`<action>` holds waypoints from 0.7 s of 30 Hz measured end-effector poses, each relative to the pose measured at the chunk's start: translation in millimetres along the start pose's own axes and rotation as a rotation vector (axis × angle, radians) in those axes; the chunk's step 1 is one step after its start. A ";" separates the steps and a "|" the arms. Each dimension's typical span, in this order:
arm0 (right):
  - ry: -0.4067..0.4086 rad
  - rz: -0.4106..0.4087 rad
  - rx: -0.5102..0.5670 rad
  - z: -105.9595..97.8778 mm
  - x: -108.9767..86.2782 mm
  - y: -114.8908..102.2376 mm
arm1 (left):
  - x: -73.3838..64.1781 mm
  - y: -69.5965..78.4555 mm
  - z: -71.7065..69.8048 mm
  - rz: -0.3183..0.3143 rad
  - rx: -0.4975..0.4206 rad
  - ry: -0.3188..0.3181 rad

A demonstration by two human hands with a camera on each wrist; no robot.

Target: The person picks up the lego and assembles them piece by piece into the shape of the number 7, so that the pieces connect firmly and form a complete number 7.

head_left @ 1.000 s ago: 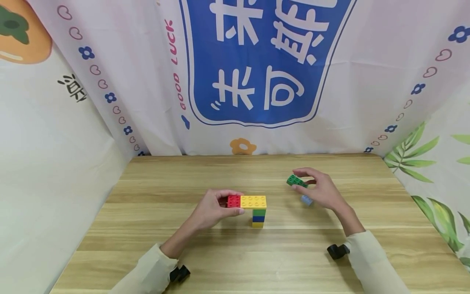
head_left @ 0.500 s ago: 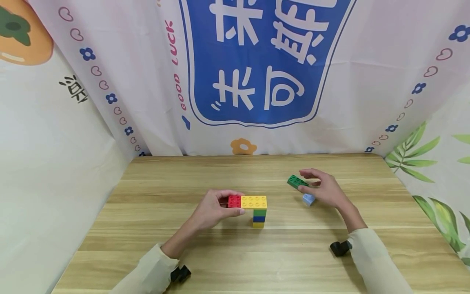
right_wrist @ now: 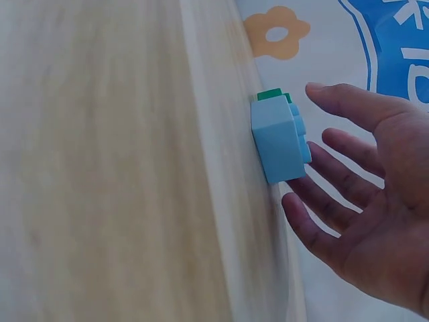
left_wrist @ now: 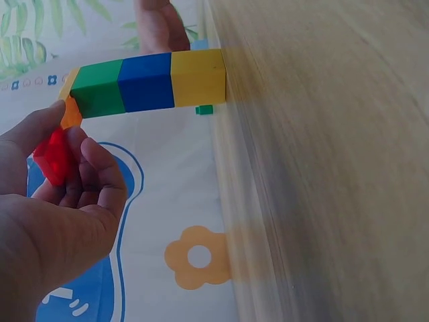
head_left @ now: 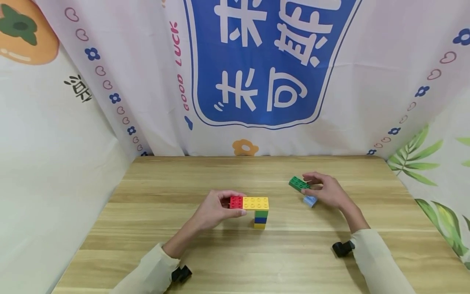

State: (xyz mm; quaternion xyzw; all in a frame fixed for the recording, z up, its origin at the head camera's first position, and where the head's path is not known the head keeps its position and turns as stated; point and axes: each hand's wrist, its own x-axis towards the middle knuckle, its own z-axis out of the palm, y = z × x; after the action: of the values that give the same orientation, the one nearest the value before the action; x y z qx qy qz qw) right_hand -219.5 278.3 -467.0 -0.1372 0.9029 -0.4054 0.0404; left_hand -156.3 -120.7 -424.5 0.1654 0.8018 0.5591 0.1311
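Note:
My left hand (head_left: 211,211) pinches a red toy building brick (head_left: 236,202) between thumb and fingers. That brick lines up with the left end of a yellow brick (head_left: 256,203), which lies across the top of an upright stack. Below it come a green brick (head_left: 261,214), a blue brick (head_left: 260,220) and a yellow base brick (head_left: 260,226). My right hand (head_left: 328,191) hovers with spread fingers over a light blue brick (right_wrist: 277,137), nothing in its grasp. Just beyond, a dark green brick (head_left: 297,182) lies studs up, its right end near the thumb.
The wooden table (head_left: 176,171) ends at a white cloth backdrop (head_left: 205,139) with printed pictures. Black wrist cameras hang beneath both sleeves, one at the left wrist (head_left: 181,273) and one at the right wrist (head_left: 343,248).
My right hand has let go of the dark green brick and shifted right, over the light blue one. The left hand keeps its pinch on the red brick beside the stack.

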 end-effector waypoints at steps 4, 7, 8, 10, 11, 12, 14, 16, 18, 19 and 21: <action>-0.012 0.015 -0.022 -0.6 -0.6 -0.4 | 0.8 1.1 -0.3 0.006 0.010 0.004; -0.020 0.027 -0.042 -0.4 0.3 -0.2 | 0.9 1.5 -0.7 0.008 0.011 0.002; -0.024 0.026 -0.045 -0.5 0.5 0.2 | 0.9 1.6 -0.4 0.008 0.011 0.001; -0.029 0.024 -0.049 -0.5 1.4 1.2 | 0.9 1.8 -0.2 0.004 0.011 0.000; -0.031 0.022 -0.050 -0.6 1.7 1.6 | 0.8 1.6 -0.2 0.005 0.011 0.000; -0.035 0.016 -0.050 -0.7 2.0 1.7 | 0.6 1.5 -0.3 0.005 0.010 0.000; -0.039 0.009 -0.051 -0.7 2.7 2.3 | 0.3 1.5 0.0 0.004 0.009 0.000; -0.043 0.006 -0.056 -0.8 3.3 2.3 | 0.1 1.6 0.0 0.004 0.007 0.000; -0.047 0.007 -0.061 -0.8 3.8 1.9 | -0.1 1.6 0.2 0.003 0.006 -0.002; -0.048 0.010 -0.067 -0.7 4.3 1.7 | 0.0 1.5 0.3 0.001 0.004 -0.001; -0.054 0.017 -0.077 -0.6 5.4 0.4 | -0.2 1.6 0.3 -0.003 0.004 0.001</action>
State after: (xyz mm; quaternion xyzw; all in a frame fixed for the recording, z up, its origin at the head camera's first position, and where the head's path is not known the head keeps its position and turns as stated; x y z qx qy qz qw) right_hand -224.9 277.4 -466.7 -0.1419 0.9176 -0.3660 0.0629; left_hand -155.9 -120.0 -423.2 0.1644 0.8031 0.5575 0.1314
